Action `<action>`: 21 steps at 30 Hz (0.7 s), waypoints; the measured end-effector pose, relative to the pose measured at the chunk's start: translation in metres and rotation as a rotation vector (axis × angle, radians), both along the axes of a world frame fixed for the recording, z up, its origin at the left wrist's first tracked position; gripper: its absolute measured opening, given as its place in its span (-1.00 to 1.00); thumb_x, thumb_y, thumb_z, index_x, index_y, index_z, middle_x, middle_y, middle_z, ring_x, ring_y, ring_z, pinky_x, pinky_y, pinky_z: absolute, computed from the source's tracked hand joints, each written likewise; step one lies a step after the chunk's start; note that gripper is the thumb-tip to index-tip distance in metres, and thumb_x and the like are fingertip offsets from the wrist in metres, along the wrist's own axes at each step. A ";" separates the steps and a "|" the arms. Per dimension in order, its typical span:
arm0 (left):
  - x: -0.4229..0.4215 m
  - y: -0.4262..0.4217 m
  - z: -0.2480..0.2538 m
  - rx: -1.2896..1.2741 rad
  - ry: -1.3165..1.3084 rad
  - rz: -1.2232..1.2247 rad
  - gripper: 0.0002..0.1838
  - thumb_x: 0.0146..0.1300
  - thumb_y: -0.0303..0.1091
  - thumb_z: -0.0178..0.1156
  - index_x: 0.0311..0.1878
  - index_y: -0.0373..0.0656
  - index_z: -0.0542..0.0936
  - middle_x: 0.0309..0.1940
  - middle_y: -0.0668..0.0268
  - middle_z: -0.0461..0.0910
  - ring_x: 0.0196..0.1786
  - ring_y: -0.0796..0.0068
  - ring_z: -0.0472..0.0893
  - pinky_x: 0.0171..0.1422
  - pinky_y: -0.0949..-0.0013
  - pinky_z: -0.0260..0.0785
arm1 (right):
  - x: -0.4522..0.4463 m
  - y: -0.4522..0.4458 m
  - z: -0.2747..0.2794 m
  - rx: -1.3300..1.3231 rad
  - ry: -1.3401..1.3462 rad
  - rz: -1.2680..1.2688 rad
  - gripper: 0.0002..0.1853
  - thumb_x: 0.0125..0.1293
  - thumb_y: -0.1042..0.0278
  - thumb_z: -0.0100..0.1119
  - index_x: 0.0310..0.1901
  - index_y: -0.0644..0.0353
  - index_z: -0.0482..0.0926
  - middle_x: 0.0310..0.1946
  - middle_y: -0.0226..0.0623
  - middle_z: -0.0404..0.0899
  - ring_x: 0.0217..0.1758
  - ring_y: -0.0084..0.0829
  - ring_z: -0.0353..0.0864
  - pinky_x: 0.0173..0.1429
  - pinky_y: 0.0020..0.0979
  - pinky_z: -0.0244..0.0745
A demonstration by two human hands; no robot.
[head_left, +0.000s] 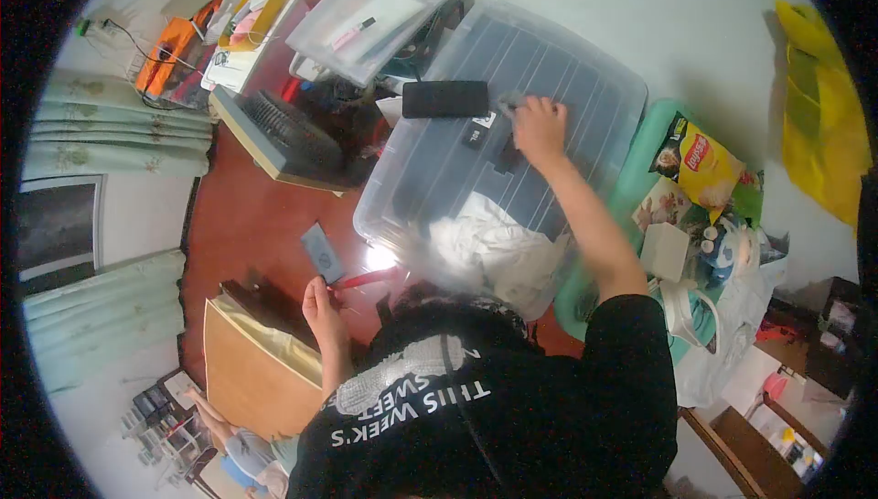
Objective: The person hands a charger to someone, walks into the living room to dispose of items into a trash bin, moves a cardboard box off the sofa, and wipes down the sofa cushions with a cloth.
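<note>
My left hand (322,310) is low on the left above the red floor, its fingers pinched around the end of a slender red object (366,278) whose exact kind I cannot tell. Beyond it lies a grey-blue card-like piece (320,252). My right hand (540,130) is over the lid of a large clear storage box (576,78), fingers curled together. A small, blurred, translucent grey piece (512,102) shows at its fingertips. Left of that hand are a long black case (445,99) and a small dark packet (474,137). Crumpled white material (480,238) lies nearer my body.
A green tub (572,302) with a yellow chip bag (709,170) and a plush toy (725,245) stands right. At left are an open box with a black mesh item (293,128) and a tan box (251,366). Another person's legs (212,418) show lower left.
</note>
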State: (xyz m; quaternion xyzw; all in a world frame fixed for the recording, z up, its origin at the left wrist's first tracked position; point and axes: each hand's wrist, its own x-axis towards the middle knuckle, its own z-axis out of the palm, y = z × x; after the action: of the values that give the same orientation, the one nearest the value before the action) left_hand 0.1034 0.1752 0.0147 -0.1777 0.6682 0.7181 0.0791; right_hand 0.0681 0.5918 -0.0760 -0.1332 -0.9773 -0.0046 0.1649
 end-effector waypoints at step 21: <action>0.013 -0.017 -0.009 -0.006 -0.008 -0.121 -0.78 0.24 -0.27 -0.03 -0.49 -0.15 0.41 -0.65 0.46 0.36 -0.60 0.71 0.31 -0.53 0.63 0.12 | 0.048 -0.042 0.007 -0.004 -0.219 -0.179 -0.75 0.03 0.35 -0.08 -0.31 0.27 0.53 -0.17 -0.15 0.37 -0.07 -0.17 0.31 0.00 -0.15 0.18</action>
State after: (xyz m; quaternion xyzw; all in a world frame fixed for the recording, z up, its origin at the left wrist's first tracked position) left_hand 0.1165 0.1586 0.0059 -0.1401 0.6797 0.7092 0.1245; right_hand 0.1163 0.5495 -0.0693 -0.2186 -0.9737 -0.0320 0.0558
